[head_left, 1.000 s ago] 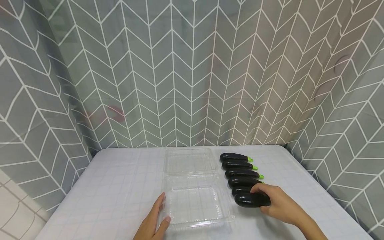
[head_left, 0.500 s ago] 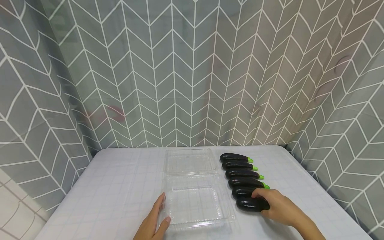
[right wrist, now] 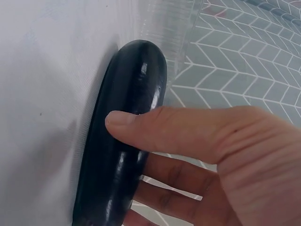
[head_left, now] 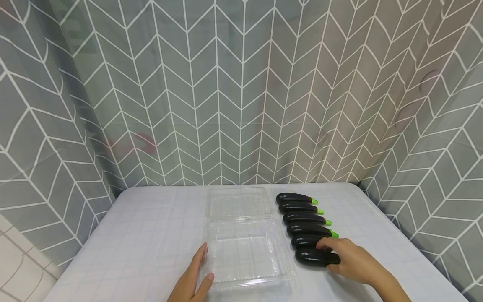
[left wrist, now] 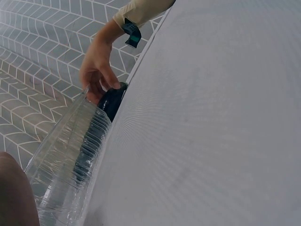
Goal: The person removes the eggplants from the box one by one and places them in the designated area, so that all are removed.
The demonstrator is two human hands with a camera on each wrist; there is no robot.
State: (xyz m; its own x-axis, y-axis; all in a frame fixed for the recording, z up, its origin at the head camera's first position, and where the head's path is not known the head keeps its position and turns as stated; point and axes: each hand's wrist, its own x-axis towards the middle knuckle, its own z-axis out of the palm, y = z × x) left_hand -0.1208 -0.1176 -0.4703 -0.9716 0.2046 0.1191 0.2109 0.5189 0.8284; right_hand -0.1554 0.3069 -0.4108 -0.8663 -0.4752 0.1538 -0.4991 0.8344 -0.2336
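Observation:
Several dark purple eggplants [head_left: 303, 219] with green stems lie in a row on the white table, right of an open clear plastic clamshell box [head_left: 245, 247]. My right hand [head_left: 332, 254] grips the nearest eggplant [head_left: 311, 257] at its stem end. In the right wrist view the thumb [right wrist: 155, 132] lies across this eggplant [right wrist: 127, 117] and the fingers curl round its other side. My left hand [head_left: 196, 274] lies flat on the table, fingers straight against the box's left edge. The left wrist view shows the box [left wrist: 70, 155], the eggplant [left wrist: 113, 100] and the right hand [left wrist: 96, 70].
The table [head_left: 151, 235] has a pale grid cloth. A grey chevron curtain [head_left: 234, 92] closes in the back and both sides. The box's lid half [head_left: 237, 203] lies open toward the curtain.
The right hand and the nearest eggplant have shifted slightly toward me and apart from the row. The fourth eggplant's green stem has come into view. The left hand has not moved.

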